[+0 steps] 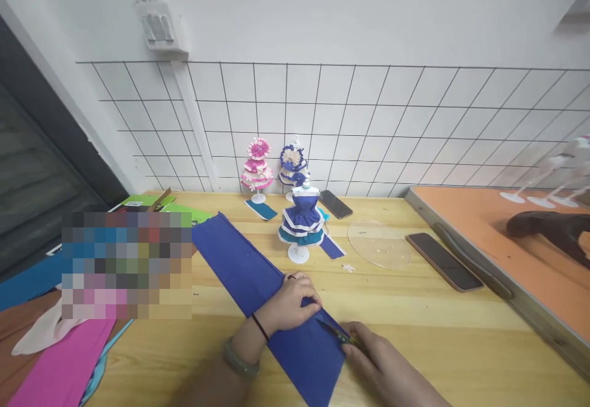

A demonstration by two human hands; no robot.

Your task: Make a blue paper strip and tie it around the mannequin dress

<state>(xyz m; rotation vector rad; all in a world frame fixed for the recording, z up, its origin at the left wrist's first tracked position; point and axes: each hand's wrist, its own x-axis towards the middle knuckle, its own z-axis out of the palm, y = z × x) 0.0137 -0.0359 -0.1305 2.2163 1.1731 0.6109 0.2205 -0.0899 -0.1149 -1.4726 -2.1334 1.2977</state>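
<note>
A long strip of dark blue crepe paper (304,358) lies slantwise across the wooden table, its far long edge folded over. My left hand (292,302) rests on the strip with bent fingers, holding it near that edge. In my right hand (375,351) is a pair of scissors (338,334), its blades lying at the strip's right edge and pointing toward my left hand. My fingers partly hide the scissors' handles. Just beyond the hands stands a small dress form (302,219) in a layered blue, white and teal dress.
Behind stand a pink dress form (257,170) and another blue one (293,164). A clear round plate (378,244) and a phone (443,261) lie to the right, a second phone (336,204) farther back. Coloured paper (69,364) covers the left side; an orange board (498,229) borders the right.
</note>
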